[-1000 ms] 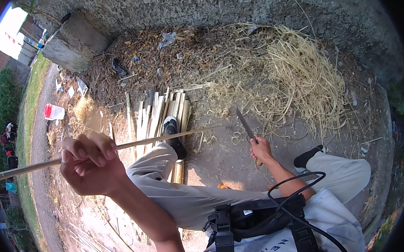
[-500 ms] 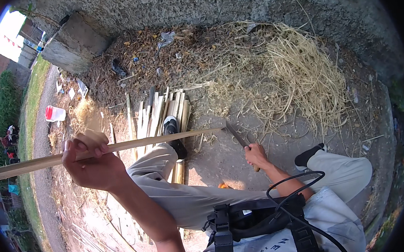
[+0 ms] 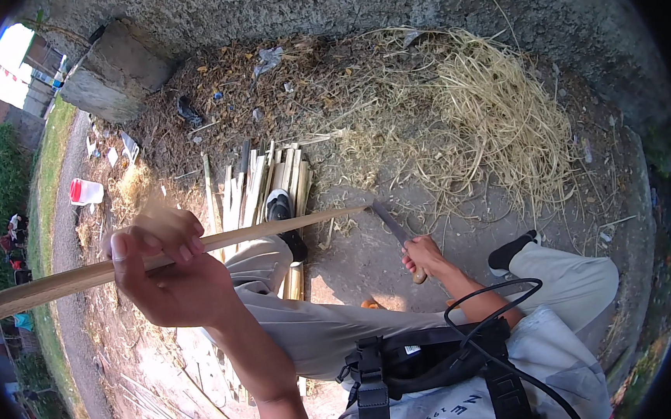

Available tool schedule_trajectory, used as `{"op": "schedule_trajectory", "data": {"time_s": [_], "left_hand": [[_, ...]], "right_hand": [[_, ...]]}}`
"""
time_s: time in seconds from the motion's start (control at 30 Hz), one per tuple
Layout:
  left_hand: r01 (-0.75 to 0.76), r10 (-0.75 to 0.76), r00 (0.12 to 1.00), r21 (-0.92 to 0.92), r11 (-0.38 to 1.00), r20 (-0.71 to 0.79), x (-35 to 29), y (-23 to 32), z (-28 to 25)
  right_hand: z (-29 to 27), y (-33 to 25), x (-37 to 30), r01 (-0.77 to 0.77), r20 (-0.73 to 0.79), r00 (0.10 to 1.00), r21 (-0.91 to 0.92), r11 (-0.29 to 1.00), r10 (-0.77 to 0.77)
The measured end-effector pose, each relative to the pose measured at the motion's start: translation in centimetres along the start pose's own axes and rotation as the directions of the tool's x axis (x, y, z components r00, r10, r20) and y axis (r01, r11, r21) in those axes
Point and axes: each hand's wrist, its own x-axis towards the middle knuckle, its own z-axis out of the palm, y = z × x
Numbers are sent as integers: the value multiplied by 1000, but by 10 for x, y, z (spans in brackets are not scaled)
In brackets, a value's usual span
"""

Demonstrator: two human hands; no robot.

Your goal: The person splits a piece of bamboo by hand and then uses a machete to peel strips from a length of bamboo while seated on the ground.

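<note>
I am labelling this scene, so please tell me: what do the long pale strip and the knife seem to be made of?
Long pale strip: probably split bamboo, tan, matt, fibrous. Knife: dull grey blade, likely metal; its light handle in the right hand may be wood.

The left hand is gripping a long bamboo strip, holding it across the view so its far tip is reaching toward the right. The right hand is clasping a knife, its blade touching that tip. A bundle of split slats is lying on the ground just beyond the strip, under a shoe. A heap of pale shavings is spreading far right, and a concrete block is standing far left.
</note>
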Motion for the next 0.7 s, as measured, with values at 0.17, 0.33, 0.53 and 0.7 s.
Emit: {"op": "schedule_trajectory", "data": {"time_s": [0.17,0.33,0.53,0.7], "left_hand": [[-18,39,979,-103,994,200,-10,5,12],[-27,60,948,-109,994,313,-18,8,12],[-60,73,928,-48,997,366,-33,14,25],[-40,52,958,-47,998,283,-41,17,37]], "right_hand": [[0,7,4,-57,33,998,17,998,57],[4,9,1,-69,41,997,16,998,68],[7,14,8,-60,27,998,-15,998,61],[7,14,8,-40,34,999,-8,999,40]]}}
